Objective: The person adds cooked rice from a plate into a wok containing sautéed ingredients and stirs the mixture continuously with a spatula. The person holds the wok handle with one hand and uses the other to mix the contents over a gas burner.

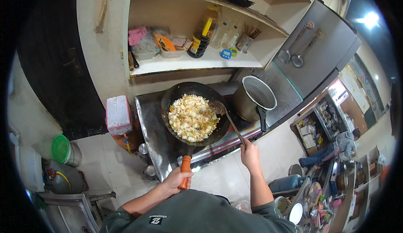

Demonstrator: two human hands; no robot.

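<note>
A black wok (pixel 201 88) sits on the stove (pixel 151 116) before me, full of what looks like fried rice with egg (pixel 193 118). My left hand (pixel 178 179) grips its orange-brown wooden handle (pixel 185 165), which points toward my body. In my right hand (pixel 250 154) is the shaft of a long metal ladle (pixel 234 126). The ladle's bowl (pixel 217 107) rests inside the wok at the right edge of the food. Just right of the wok stands a tall metal pot (pixel 252 104) with a black handle, uncovered.
Behind the stove, a shelf (pixel 189 64) holds a dark sauce bottle (pixel 198 45), timers (pixel 226 54) and a chopstick holder (pixel 245 43). A skimmer (pixel 297 60) hangs on the grey panel. On the left are a box (pixel 118 112), a green-rimmed bucket (pixel 61 148) and a gas cylinder (pixel 61 179). Another person (pixel 333 148) is at the far right.
</note>
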